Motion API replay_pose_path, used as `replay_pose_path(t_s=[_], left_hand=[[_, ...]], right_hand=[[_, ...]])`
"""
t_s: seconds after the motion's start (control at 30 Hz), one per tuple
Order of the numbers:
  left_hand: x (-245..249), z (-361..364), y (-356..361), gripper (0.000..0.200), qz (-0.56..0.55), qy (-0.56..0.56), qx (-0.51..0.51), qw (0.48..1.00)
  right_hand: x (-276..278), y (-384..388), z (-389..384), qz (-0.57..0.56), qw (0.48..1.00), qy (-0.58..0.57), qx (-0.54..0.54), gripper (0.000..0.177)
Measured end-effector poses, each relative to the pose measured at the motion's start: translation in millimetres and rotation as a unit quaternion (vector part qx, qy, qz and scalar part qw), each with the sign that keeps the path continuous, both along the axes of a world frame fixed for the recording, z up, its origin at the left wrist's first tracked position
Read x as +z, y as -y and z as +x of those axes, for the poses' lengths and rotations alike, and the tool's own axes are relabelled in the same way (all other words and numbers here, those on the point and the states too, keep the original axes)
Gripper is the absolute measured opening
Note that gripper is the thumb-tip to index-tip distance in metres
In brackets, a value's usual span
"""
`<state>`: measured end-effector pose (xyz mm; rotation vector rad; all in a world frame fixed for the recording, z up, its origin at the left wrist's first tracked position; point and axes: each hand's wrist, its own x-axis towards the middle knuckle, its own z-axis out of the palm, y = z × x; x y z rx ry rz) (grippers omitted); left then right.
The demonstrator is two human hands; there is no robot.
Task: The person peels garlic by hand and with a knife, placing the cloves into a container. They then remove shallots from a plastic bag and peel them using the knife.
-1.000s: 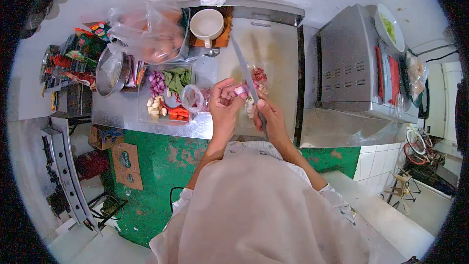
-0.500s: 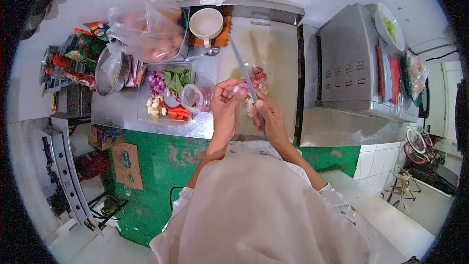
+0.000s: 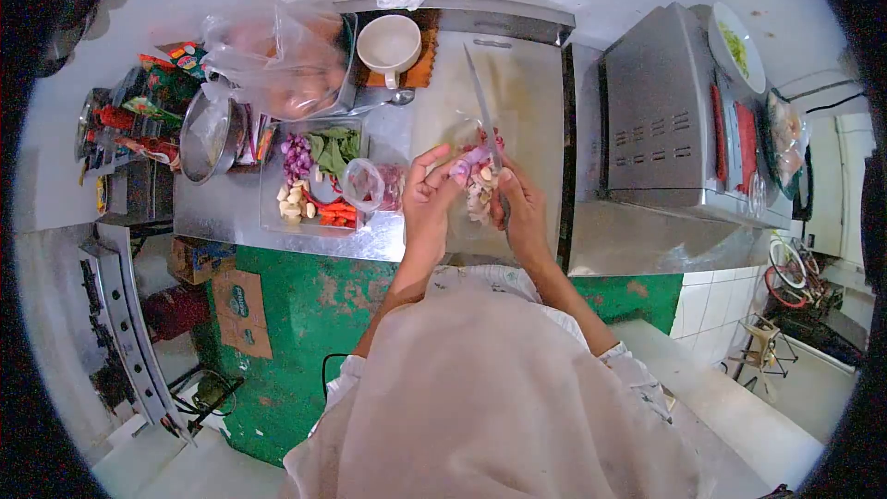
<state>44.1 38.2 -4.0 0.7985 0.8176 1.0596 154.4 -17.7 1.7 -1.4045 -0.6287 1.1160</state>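
My left hand [image 3: 428,208] is closed on a small pinkish shallot [image 3: 459,169], pinched between thumb and fingers. My right hand [image 3: 523,217] grips a long knife [image 3: 479,92], its blade pointing away from me and lying close beside the shallot. Beneath both hands is a pale cutting board [image 3: 531,102]. On it, a clear plastic bag or container holds reddish and whitish pieces [image 3: 479,201], partly hidden by the hands and blade. Left of my left hand a clear plastic jar [image 3: 362,185] lies on its side with reddish contents.
A metal tray [image 3: 271,212] holds purple shallots [image 3: 297,159], green leaves [image 3: 337,150], garlic cloves [image 3: 293,201] and red chillies [image 3: 335,213]. Behind stand a white cup [image 3: 389,44] and a plastic bag [image 3: 277,60]. A metal bowl [image 3: 211,143] sits left; a large metal appliance [image 3: 651,120] stands right.
The knife has swung more upright, its tip moving right and away from me. My right hand has shifted slightly right. My left hand still holds the shallot, with its fingers spread a little more.
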Motion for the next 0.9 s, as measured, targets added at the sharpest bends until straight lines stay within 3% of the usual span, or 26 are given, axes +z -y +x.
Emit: replay_pose_path(t_s=[0.27,0.43,0.53,0.7,0.9], left_hand=[[-16.3,-4.6,-3.6,0.035,-0.078,0.091,-0.014,0.993],[-15.0,-14.5,-8.8,0.035,-0.132,0.190,0.035,0.972],[-14.2,-18.1,-11.2,0.039,-0.152,0.208,0.031,0.966],[-21.5,-18.9,-11.2,0.044,-0.136,0.224,0.008,0.965],[-21.8,-19.4,-9.7,0.045,-0.128,0.218,-0.003,0.968]], right_hand=[[-2.6,-2.3,-2.0,-0.022,0.999,-0.023,-0.026,0.040],[10.1,-3.0,3.3,-0.029,0.997,-0.037,-0.055,0.045],[9.5,-1.8,8.7,-0.046,0.995,-0.050,-0.069,0.037],[-14.3,-6.4,17.8,-0.113,0.991,-0.054,0.053,0.030],[-40.5,-9.0,17.2,-0.146,0.984,-0.050,0.090,0.031]])
